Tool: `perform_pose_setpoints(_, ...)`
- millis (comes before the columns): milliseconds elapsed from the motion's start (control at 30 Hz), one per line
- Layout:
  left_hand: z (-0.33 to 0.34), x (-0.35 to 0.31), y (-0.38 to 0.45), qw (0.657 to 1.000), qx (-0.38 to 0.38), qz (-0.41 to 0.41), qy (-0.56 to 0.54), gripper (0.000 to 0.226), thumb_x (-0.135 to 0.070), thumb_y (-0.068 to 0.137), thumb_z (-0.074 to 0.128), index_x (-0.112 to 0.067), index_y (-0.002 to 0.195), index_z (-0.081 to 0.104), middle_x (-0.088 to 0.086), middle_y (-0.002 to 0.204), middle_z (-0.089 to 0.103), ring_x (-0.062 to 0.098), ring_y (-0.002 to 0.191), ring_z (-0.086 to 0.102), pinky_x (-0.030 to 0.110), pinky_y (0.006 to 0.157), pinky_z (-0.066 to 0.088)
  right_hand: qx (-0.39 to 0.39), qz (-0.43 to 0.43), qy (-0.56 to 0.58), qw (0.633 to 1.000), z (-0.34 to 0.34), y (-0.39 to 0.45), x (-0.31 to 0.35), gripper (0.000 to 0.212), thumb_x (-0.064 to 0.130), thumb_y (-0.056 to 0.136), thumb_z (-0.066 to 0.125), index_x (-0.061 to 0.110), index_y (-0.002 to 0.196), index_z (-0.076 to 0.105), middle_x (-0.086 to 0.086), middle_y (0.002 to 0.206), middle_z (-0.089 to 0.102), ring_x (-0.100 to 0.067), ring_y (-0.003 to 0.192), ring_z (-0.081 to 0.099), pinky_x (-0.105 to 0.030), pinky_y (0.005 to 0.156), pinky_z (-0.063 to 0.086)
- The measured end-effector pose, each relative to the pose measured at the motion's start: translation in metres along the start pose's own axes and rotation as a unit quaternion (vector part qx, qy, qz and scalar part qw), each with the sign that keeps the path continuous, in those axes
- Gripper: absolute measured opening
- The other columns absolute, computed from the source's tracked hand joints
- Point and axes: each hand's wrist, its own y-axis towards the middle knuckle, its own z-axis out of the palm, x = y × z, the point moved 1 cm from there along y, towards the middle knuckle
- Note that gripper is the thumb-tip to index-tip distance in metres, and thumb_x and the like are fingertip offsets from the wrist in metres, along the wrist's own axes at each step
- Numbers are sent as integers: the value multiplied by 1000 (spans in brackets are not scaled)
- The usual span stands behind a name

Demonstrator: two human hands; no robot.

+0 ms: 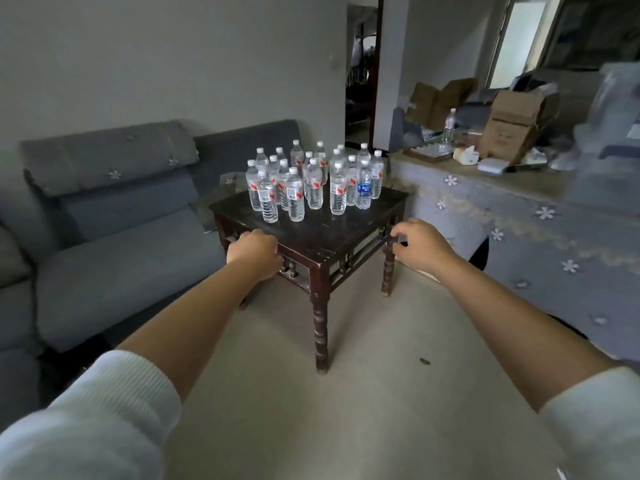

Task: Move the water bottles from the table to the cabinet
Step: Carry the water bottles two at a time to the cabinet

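Observation:
Several clear water bottles (pixel 313 183) with white caps stand upright in a cluster on the far half of a small dark wooden table (pixel 341 233). Most carry red-and-white labels; one bottle (pixel 363 188) has a blue label. My left hand (pixel 254 252) grips the table's near-left edge, fingers curled down over the rim. At the table's right corner, above the leg, my right hand (pixel 417 245) curls its fingers around the rim. Neither hand touches a bottle. No cabinet is clearly in view.
A grey sofa (pixel 114 230) runs along the left, close to the table. To the right is a low surface under a blue flowered cloth (pixel 519 216), with cardboard boxes (pixel 516 123), a tissue pack and one more bottle (pixel 449 126). A doorway (pixel 360 81) opens behind. Pale floor lies between me and the table.

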Motion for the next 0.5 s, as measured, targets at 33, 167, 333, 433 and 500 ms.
perform_pose_setpoints(33, 0, 7, 17, 1000, 1, -1, -1, 34, -24, 93, 45, -12, 122, 59, 14, 127, 51, 33, 121, 48, 41, 98, 44, 4, -5, -1, 1000, 5, 17, 4, 34, 12, 90, 52, 6, 123, 57, -15, 128, 52, -31, 117, 51, -32, 96, 41)
perform_pose_setpoints(167, 6, 26, 76, 1000, 4, -6, 1, 33, -25, 93, 46, -13, 121, 60, 13, 127, 52, 32, 120, 49, 42, 97, 46, 22, -8, -9, 1000, 26, 81, 14, 34, 11, 89, 53, 5, 122, 58, -16, 126, 53, -30, 115, 53, -34, 96, 43)
perform_pose_setpoints(333, 17, 44, 153, 1000, 12, -17, -1, 33, -25, 92, 48, -12, 120, 61, 12, 125, 52, 31, 119, 49, 41, 95, 46, 53, -15, -20, 998, 52, 170, 21, 35, 14, 90, 53, 6, 123, 57, -15, 128, 53, -29, 116, 52, -37, 98, 44)
perform_pose_setpoints(433, 21, 52, 204, 1000, 12, -27, -11, 34, -24, 93, 46, -12, 122, 60, 12, 125, 52, 30, 120, 48, 41, 95, 46, 67, -35, -19, 997, 67, 234, 26, 35, 15, 89, 54, 5, 123, 57, -14, 129, 56, -29, 117, 53, -37, 98, 45)
perform_pose_setpoints(500, 21, 56, 235, 999, 10, -33, -19, 33, -24, 92, 46, -13, 121, 59, 12, 124, 52, 29, 119, 48, 40, 95, 47, 77, -46, -5, 996, 75, 273, 30, 35, 15, 89, 55, 5, 122, 58, -14, 128, 57, -29, 117, 54, -36, 97, 45)
